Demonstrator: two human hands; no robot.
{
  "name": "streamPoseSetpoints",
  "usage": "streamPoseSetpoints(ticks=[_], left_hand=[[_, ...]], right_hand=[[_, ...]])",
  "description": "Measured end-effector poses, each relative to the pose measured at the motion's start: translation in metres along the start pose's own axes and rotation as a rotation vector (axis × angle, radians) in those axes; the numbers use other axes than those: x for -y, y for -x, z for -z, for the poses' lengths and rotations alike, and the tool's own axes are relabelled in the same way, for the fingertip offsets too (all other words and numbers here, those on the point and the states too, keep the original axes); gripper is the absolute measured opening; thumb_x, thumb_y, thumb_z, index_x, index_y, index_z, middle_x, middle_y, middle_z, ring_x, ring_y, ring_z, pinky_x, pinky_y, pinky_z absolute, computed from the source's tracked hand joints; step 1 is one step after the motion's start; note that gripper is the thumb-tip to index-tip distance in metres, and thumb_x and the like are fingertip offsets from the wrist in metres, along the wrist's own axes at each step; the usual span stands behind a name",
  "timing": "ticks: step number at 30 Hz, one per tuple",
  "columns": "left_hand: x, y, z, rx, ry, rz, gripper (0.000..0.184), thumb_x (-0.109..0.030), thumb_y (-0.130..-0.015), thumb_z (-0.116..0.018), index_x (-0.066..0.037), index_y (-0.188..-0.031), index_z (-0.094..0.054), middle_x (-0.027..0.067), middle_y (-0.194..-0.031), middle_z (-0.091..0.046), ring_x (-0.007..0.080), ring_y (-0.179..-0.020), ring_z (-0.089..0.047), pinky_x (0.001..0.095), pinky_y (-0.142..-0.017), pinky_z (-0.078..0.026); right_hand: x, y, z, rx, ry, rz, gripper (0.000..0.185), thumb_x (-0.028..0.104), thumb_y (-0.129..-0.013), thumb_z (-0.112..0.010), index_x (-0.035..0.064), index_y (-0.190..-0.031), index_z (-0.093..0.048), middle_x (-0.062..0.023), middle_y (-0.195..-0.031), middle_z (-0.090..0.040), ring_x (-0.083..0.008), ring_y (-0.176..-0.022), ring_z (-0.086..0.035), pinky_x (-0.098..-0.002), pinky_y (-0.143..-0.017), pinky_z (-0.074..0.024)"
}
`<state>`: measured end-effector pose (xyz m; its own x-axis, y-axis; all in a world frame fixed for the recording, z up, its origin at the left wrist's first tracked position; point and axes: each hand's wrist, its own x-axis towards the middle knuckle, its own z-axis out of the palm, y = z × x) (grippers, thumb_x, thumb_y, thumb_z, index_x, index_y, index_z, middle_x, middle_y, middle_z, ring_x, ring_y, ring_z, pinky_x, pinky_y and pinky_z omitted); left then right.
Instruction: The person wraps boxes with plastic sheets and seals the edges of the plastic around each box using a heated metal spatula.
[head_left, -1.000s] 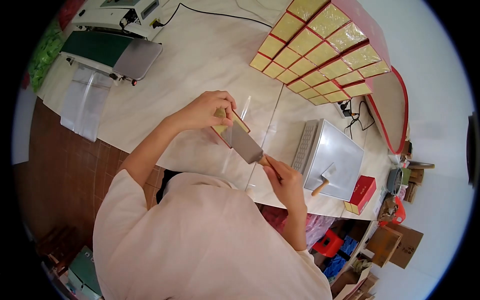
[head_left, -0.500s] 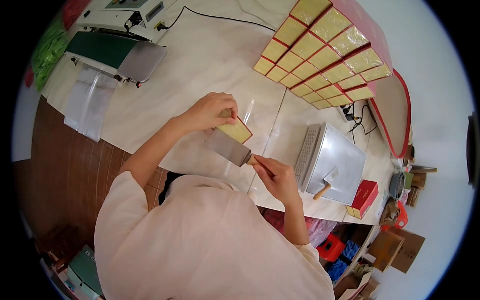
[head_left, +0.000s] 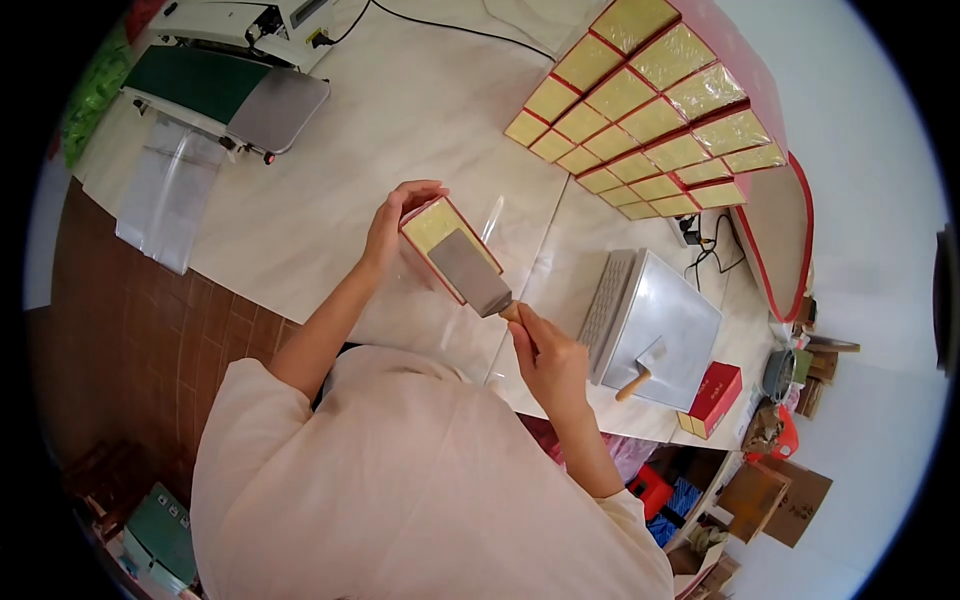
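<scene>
My right hand [head_left: 552, 362] grips the wooden handle of a scraper with a wide, flat metal blade [head_left: 470, 277]. That blade lies over the yellow end of a small red-edged box [head_left: 432, 222], hiding the middle of this face. Clear film seems to cover the box's side. Round the far left side of the box curves my left hand [head_left: 392, 220], its fingertips at the top edge.
Red-and-yellow boxes [head_left: 640, 120] are stacked at the back right. A metal-topped device [head_left: 665, 310] carries a second scraper [head_left: 645, 368], with a red box [head_left: 712, 400] beside it. At the upper left stands a machine with a green belt [head_left: 195, 85], near clear plastic bags [head_left: 170, 195].
My left hand has shifted from the box's top to its far left side. The box has turned its yellow face up, and the scraper blade has moved from its near edge onto that face.
</scene>
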<state>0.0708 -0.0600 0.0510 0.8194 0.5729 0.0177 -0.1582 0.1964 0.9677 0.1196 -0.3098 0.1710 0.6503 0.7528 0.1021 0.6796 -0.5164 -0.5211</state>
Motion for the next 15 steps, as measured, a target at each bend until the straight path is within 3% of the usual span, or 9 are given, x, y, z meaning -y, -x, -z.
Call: streamPoseSetpoints(ticks=[5,10,15], left_hand=[[0.025,-0.011,0.002,0.055,-0.041,-0.044,0.082,-0.071,-0.096,-0.014,-0.005,-0.12,-0.056,0.0097,-0.108,-0.065,0.0185,-0.104,-0.059,0.0341,-0.098,-0.042],[0.029,-0.023,-0.002,0.005,-0.008,-0.085,0.078,-0.074,-0.094,-0.016,-0.008,-0.103,-0.056,0.0069,-0.095,-0.066,0.0159,-0.092,-0.058,0.0322,-0.086,-0.044],[0.03,-0.027,0.0,0.034,0.004,-0.059,0.078,-0.075,-0.093,-0.017,-0.009,-0.103,-0.056,0.0056,-0.094,-0.067,0.0155,-0.09,-0.058,0.0315,-0.087,-0.041]], right_hand=[[0.003,0.015,0.003,0.062,0.117,-0.044,0.025,0.015,-0.092,-0.066,0.0072,-0.116,-0.065,-0.0114,-0.071,-0.063,-0.0292,-0.057,-0.06,-0.0378,-0.05,-0.0452],[0.004,0.031,0.011,0.063,0.162,-0.07,0.026,0.015,-0.092,-0.066,0.0072,-0.116,-0.065,-0.0112,-0.072,-0.063,-0.0293,-0.057,-0.06,-0.0379,-0.05,-0.0457],[0.008,0.047,0.018,0.075,0.169,-0.13,0.029,0.014,-0.091,-0.067,0.0076,-0.119,-0.065,-0.0121,-0.079,-0.068,-0.0277,-0.059,-0.063,-0.0365,-0.051,-0.0489]])
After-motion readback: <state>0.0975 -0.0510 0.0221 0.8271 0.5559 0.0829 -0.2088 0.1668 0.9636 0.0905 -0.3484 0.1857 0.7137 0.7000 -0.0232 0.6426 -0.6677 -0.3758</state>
